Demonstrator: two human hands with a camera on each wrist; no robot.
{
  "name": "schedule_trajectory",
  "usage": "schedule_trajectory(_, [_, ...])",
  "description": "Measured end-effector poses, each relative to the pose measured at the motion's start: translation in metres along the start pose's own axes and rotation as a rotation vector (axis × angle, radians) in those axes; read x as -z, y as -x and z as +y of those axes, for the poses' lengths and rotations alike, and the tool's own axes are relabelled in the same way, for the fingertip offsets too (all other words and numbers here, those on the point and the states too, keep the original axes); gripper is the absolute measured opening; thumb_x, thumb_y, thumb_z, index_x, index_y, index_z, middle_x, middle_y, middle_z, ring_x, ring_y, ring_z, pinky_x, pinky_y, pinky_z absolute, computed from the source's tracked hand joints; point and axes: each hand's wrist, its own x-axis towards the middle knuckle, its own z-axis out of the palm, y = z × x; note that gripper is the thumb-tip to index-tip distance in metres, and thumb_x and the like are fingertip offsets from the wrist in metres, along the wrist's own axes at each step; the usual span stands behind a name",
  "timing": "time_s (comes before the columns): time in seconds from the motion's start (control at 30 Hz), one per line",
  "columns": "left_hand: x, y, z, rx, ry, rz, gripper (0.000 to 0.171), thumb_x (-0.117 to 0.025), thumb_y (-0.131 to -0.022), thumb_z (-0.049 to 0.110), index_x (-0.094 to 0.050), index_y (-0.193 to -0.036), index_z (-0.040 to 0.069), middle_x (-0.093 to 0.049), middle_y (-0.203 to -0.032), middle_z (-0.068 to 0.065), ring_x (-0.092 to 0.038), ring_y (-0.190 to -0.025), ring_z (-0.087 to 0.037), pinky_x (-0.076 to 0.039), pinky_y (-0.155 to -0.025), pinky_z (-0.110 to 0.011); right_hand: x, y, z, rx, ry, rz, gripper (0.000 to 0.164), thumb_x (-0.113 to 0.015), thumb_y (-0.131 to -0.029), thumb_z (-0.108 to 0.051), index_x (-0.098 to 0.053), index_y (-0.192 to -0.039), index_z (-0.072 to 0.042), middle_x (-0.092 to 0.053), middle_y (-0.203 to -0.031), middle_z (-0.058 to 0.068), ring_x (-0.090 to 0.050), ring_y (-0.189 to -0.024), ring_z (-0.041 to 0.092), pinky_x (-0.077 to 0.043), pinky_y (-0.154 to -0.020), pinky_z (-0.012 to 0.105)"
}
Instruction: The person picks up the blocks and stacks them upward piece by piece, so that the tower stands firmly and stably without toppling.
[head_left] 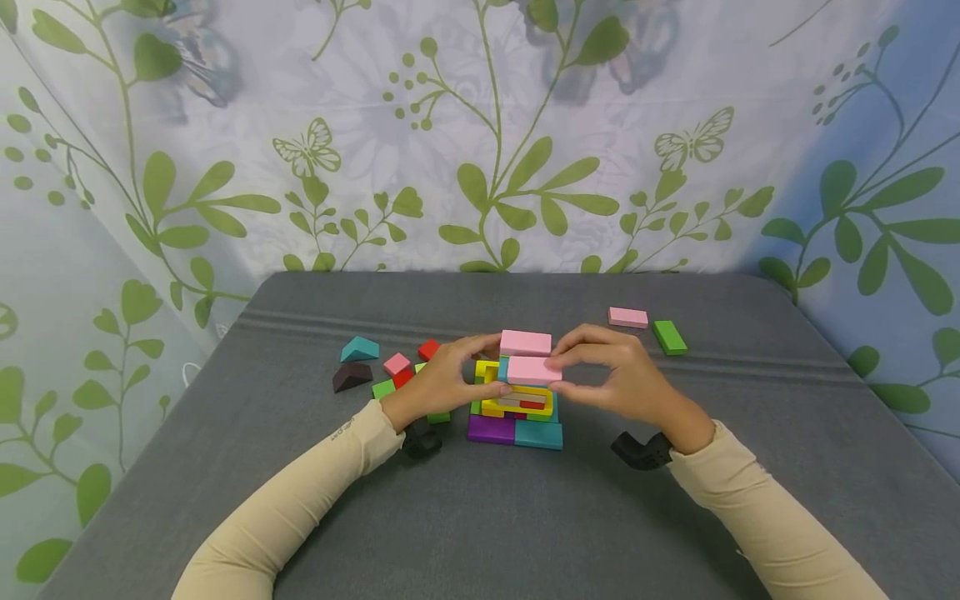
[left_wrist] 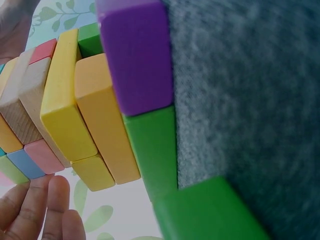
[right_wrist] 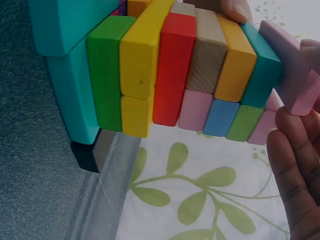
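The main risk, as far as can be judged, lies in the held pink block (head_left: 531, 371) coming down askew. In the right wrist view it leans at an angle over the teal block (right_wrist: 262, 75), so a low edge could catch and push that piece out of line. The tower (head_left: 517, 410) is tall and built of narrow, separate pieces; a sideways nudge from either hand could shear a layer or topple it. The far pink block (head_left: 525, 342), perched on top just beyond, could also be knocked off if the held piece swings away from the person.

The right hand (head_left: 618, 371) pinches the held pink block at its right end, thumb and fingers parted only by the block itself; most of its length extends leftward from the fingertips, over the near side of the tower's top. Whether its underside already touches the teal block cannot be told.

The left hand (head_left: 446, 379) spans the tower's upper left side, thumb toward the near side and fingers toward the far side, parted about as widely as the stack between them. Whether it grips or merely steadies the pieces cannot be told.
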Motion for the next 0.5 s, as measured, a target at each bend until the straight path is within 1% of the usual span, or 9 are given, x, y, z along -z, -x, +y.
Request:
schedule_trajectory(0.23, [0.001,0.000,0.000,-0.003,-0.011,0.002,0.072,-0.084,-0.094,0.014,-0.052,-0.155,-0.006,-0.066,-0.145,-0.018,-0.065,-0.125,-0.032,-0.052,-0.107,-0.051,-0.006,-0.001,0.000,0.035,0.024,0.005,0.031,-0.077,-0.101,-0.032,-0.082,-0.104,-0.002,-0.070,-0.102,0.009,-0.066,-0.088,0.023,-0.052,-0.088,0.017])
schedule_trajectory(0.37, [0.002,0.001,0.000,-0.001,-0.016,0.002,0.072,-0.085,-0.094,0.014,-0.052,-0.155,-0.006,-0.066,-0.144,-0.017,-0.064,-0.125,-0.032,-0.052,-0.107,-0.052,-0.008,-0.001,-0.001,0.022,0.055,0.022,0.038,-0.073,-0.103,-0.038,-0.082,-0.105,-0.001,-0.068,-0.100,0.008,-0.063,-0.085,0.021,-0.049,-0.080,0.018])
schedule_trajectory(0.5, [0.003,0.001,0.001,0.015,-0.012,-0.002,0.075,-0.085,-0.094,0.017,-0.050,-0.157,-0.005,-0.066,-0.145,-0.017,-0.063,-0.128,-0.032,-0.051,-0.108,-0.054,-0.012,0.000,0.000,-0.012,0.070,0.036,0.044,-0.071,-0.104,-0.042,-0.083,-0.106,-0.001,-0.065,-0.098,0.007,-0.059,-0.078,0.021,-0.047,-0.073,0.019])
